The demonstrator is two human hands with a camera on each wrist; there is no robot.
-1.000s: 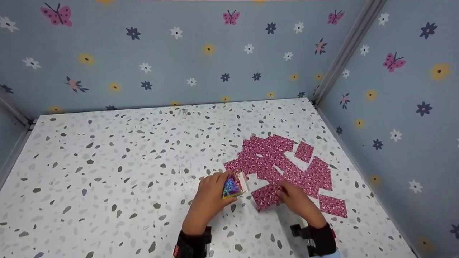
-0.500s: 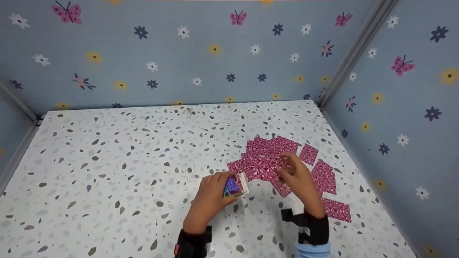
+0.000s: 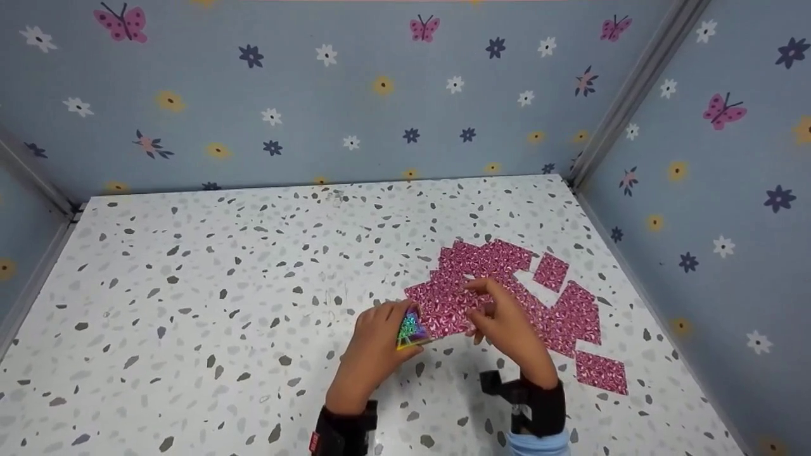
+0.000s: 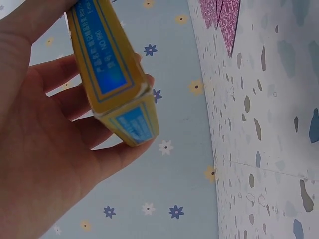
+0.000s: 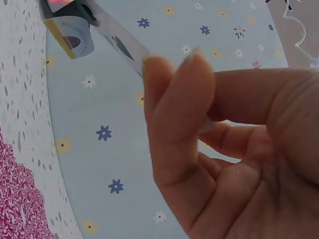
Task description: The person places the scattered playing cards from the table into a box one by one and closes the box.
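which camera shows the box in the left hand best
The left wrist view: the box is close up there, its yellow and blue printed sides facing the camera. The head view shows a shiny multicoloured face, partly behind the left hand; the right wrist view catches part at upper left.

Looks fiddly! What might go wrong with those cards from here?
The card pinched in the right hand reaches to the box, so it might catch on the edge and bend. The left hand grips the box; squeezing too hard might dent it. Loose pink cards lie beside the right hand, which might brush and scatter them.
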